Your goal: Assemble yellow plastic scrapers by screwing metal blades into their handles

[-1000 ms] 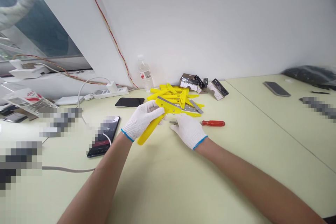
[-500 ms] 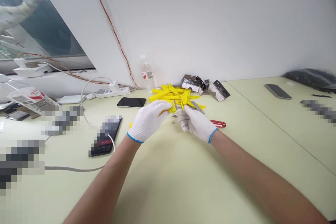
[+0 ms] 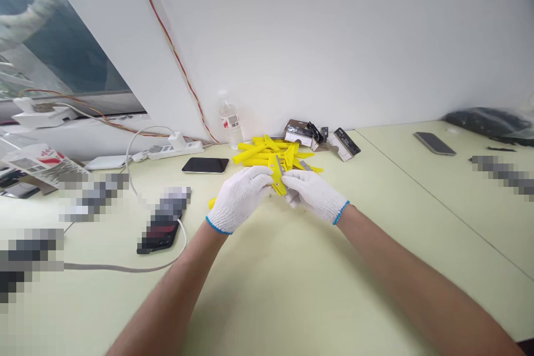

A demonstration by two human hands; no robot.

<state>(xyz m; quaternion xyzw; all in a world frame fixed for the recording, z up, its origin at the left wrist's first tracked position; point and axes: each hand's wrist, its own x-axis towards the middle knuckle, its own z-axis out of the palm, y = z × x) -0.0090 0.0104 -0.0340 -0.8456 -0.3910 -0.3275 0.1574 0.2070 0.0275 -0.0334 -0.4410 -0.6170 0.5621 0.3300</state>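
Both my hands wear white knit gloves with blue cuffs. My left hand (image 3: 241, 197) is closed round a yellow plastic scraper (image 3: 276, 176) whose head, with a grey metal blade, stands up between my hands; its handle end pokes out below my palm. My right hand (image 3: 311, 193) pinches the scraper's head from the right side. Just behind my hands lies a pile of yellow scrapers (image 3: 267, 153) with loose grey blades among them.
A water bottle (image 3: 227, 121) and small boxes (image 3: 321, 137) stand by the wall. Black phones (image 3: 206, 165) lie left of the pile, one (image 3: 163, 226) on a white cable. A power strip (image 3: 175, 147) sits at the back left. Another phone (image 3: 434, 143) lies far right.
My right hand lifted off the table and came up to the scraper's head. The scraper turned from lying slanted to head-up between both hands. The red-handled screwdriver is now hidden behind my right hand.
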